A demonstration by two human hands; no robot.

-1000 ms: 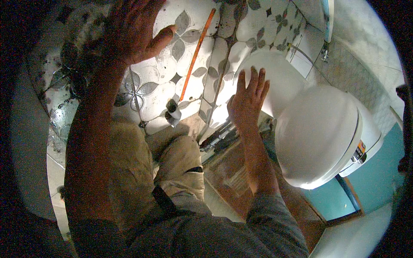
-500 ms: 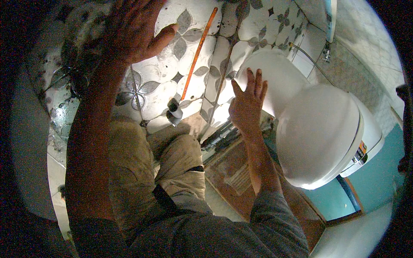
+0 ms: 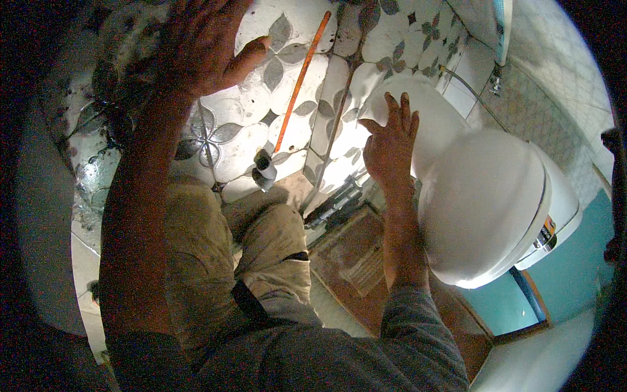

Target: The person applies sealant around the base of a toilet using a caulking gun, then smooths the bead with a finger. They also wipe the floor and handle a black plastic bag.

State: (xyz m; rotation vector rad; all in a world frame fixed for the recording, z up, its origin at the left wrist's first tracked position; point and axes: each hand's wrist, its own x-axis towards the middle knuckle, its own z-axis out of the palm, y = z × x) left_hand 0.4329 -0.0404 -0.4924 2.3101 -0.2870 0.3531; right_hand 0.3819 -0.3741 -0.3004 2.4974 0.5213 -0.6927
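My left hand [image 3: 206, 55] reaches to the upper edge over the patterned tiles [image 3: 245, 147]. Its thumb stands out to the side and its fingertips are cut off or dark; nothing shows in it. My right hand [image 3: 390, 147] has its fingers spread and holds nothing, just left of the pale toilet base [image 3: 434, 111]. Whether it touches the base, I cannot tell. Between my hands a thin orange strip [image 3: 302, 81] lies on the tiles. Below that strip sits a short grey pipe fitting [image 3: 264, 166] with a dark open end.
A white toilet [image 3: 486, 202] with its lid down stands at the right. Dark bar-like tools [image 3: 334, 204] lie beside a brown wooden panel [image 3: 349, 258]. A thin hose [image 3: 473, 91] runs near the wall. Wet, dirty tiles [image 3: 95, 173] show at the left.
My right hand has shifted a little to the right and up, turning as it moves, with its fingers still spread. My left hand stays in place.
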